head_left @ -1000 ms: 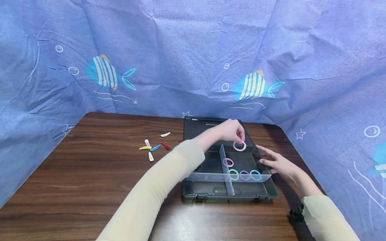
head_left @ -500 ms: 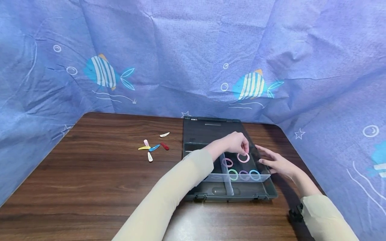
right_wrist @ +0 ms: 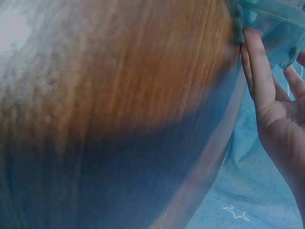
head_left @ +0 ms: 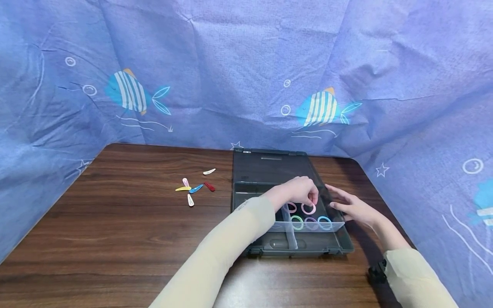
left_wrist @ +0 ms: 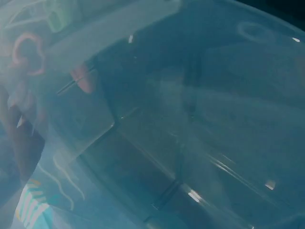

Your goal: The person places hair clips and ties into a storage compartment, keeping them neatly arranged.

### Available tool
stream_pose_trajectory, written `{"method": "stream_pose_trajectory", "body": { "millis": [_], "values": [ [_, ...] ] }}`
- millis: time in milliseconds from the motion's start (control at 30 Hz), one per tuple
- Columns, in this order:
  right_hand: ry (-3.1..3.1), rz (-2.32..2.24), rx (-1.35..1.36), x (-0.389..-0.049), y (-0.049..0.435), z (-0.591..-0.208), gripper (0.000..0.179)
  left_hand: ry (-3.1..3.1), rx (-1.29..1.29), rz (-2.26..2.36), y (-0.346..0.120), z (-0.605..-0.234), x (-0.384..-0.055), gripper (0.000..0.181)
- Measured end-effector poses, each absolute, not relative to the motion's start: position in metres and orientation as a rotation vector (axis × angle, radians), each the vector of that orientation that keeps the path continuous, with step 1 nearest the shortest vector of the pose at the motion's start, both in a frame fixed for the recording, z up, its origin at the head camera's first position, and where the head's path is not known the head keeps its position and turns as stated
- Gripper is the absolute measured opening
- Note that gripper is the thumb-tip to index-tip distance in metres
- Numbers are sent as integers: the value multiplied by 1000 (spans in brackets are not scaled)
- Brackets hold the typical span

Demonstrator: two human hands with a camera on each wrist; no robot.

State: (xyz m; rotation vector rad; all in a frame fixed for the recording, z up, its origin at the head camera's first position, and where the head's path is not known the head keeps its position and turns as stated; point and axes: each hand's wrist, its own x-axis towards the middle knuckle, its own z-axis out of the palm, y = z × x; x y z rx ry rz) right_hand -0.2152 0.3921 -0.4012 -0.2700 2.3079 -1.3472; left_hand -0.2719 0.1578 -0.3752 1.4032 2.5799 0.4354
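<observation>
A dark see-through organizer box (head_left: 321, 251) stands with its lid (head_left: 269, 169) folded back. My left hand (head_left: 298, 189) reaches into its right compartment and pinches a light pink hair tie (head_left: 308, 214), low over the bottom. Beside that lie a darker pink hair tie (head_left: 296, 208), a green one (head_left: 302, 223), a purple one and a blue hair tie (head_left: 325, 217) along the clear divider (head_left: 339, 226). In the left wrist view, the box fills most of the picture. My right hand (head_left: 354, 210) holds no object; its extended fingers touch the box's right side, and the right wrist view shows this hand (right_wrist: 279, 112) too.
Several snap hair clips lie on the wooden table (head_left: 115, 214) left of the box, among them a red clip (head_left: 209, 186), a blue clip (head_left: 196, 188) and a yellow clip (head_left: 182, 188). A blue fish-patterned cloth (head_left: 231, 85) hangs behind the table.
My left hand has come down and nearer with the light pink hair tie, lowering it into the right compartment beside the others. My right hand stays at the box's side.
</observation>
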Motion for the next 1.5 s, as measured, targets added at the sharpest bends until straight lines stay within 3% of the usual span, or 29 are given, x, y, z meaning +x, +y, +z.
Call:
{"method": "stream_pose_trajectory", "body": {
  "millis": [533,1500],
  "values": [
    [2314,-1350,-253,-215,392,-403,67,2554,1394,359,146,-373,-273,6],
    [2319,-1339,-252,-213,389,-399,69,2297,1493,807,82,-336,-275,15]
  ]
}}
